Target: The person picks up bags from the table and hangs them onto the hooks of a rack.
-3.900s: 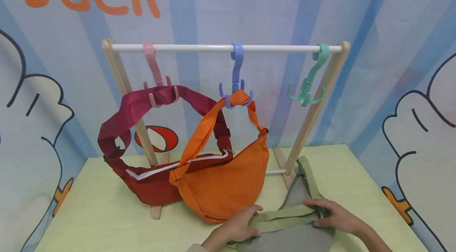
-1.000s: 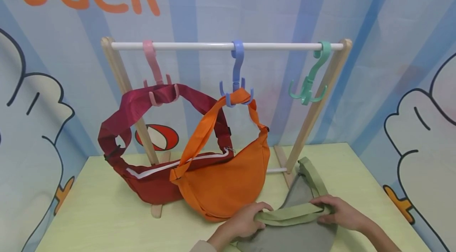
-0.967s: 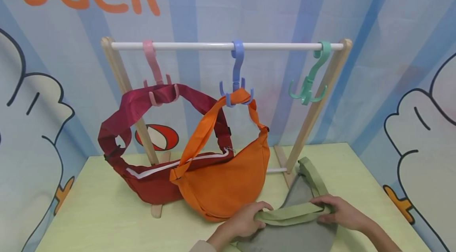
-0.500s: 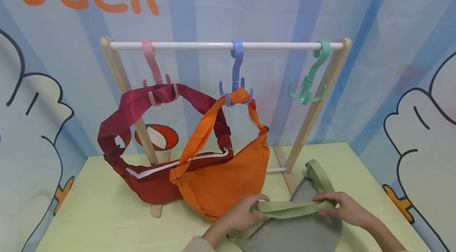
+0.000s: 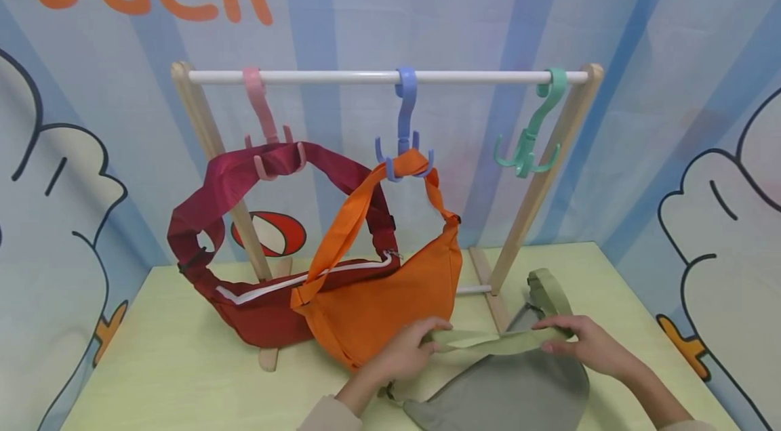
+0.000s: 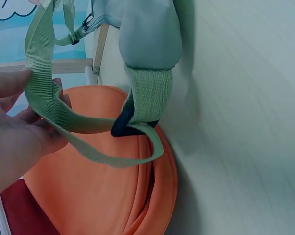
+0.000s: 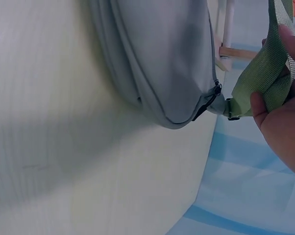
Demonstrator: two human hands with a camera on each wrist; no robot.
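Observation:
A grey shoulder bag (image 5: 512,390) with a light green strap (image 5: 497,344) lies on the front right of the table. My left hand (image 5: 407,353) pinches the strap at its left, in front of the orange bag. At the strap's other side my right hand (image 5: 594,347) grips it between thumb and fingers. Between the two hands the strap runs nearly level, raised over the bag body. In the left wrist view the strap (image 6: 42,83) loops down to a dark buckle. A zipper pull (image 7: 217,89) shows near the strap's end in the right wrist view.
A wooden rack with a white bar (image 5: 342,77) carries three hooks. A dark red bag (image 5: 268,322) hangs from the pink hook (image 5: 261,106), an orange bag (image 5: 390,302) from the blue hook (image 5: 405,112). The green hook (image 5: 526,146) at right holds nothing.
Both hands have risen and moved slightly toward the rack, lifting the strap off the grey bag's body. The bag has shifted slightly right, and its left end now shows.

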